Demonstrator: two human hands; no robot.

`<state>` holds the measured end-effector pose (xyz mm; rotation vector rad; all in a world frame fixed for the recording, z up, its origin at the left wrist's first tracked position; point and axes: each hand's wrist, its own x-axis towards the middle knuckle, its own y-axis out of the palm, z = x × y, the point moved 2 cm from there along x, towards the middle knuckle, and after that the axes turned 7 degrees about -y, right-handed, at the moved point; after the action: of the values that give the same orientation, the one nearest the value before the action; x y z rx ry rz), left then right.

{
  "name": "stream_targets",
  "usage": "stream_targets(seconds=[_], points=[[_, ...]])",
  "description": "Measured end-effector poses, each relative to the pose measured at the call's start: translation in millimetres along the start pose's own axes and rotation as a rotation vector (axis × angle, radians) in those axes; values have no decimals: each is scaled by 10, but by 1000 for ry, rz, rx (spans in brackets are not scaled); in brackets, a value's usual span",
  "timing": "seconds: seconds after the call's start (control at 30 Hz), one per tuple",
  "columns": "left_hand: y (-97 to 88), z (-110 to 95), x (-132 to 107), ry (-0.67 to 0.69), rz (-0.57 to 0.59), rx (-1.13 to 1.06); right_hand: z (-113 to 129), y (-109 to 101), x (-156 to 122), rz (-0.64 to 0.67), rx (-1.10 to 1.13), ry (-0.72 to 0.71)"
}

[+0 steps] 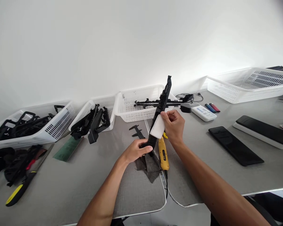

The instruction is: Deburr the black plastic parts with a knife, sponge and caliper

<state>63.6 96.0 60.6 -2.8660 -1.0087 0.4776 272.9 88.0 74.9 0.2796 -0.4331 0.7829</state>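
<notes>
A long black plastic trim part (162,106) stands slanted over the middle of the table. My left hand (137,150) is closed around its lower end, thumb across the front. My right hand (174,126) pinches a white rectangular pad with rounded corners (158,126), pressed flat against the part or just in front of it; I cannot tell which. Below my hands lie a dark grey cloth (152,166) and a yellow corded hand tool (163,153). A black caliper (137,131) lies beside the part, partly hidden.
White baskets with black plastic parts stand along the wall: left basket (58,122), small basket (112,117), middle basket (134,116). Another white basket (223,91) is at right. A yellow-black handled file (21,188), green sheet (68,149), white box (204,113) and black phone-like slab (235,146) lie about.
</notes>
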Motion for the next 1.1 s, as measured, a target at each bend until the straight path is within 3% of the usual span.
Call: stream_targets(seconds=[0.1, 0.27, 0.43, 0.6, 0.73, 0.83, 0.97, 1.1], points=[[19, 16, 11, -18, -29, -34, -11, -1, -25, -2, -51, -30], [-7, 141, 24, -63, -207, -242, -36, 102, -82, 320, -66, -25], [-2, 166, 50, -32, -254, -374, -139, 74, 25, 521, -9, 82], [-36, 153, 100, 85, -386, -496, -161, -21, 123, 457, -125, 52], [-98, 160, 111, 159, -470, -528, -78, -11, 87, 374, 0, 104], [-114, 166, 106, 170, -474, -517, -46, 46, 25, 456, 140, 186], [-116, 185, 103, 173, -497, -530, -65, 74, 3, 584, 51, 170], [-105, 180, 113, 150, -500, -512, -57, -4, 51, 401, -28, 114]])
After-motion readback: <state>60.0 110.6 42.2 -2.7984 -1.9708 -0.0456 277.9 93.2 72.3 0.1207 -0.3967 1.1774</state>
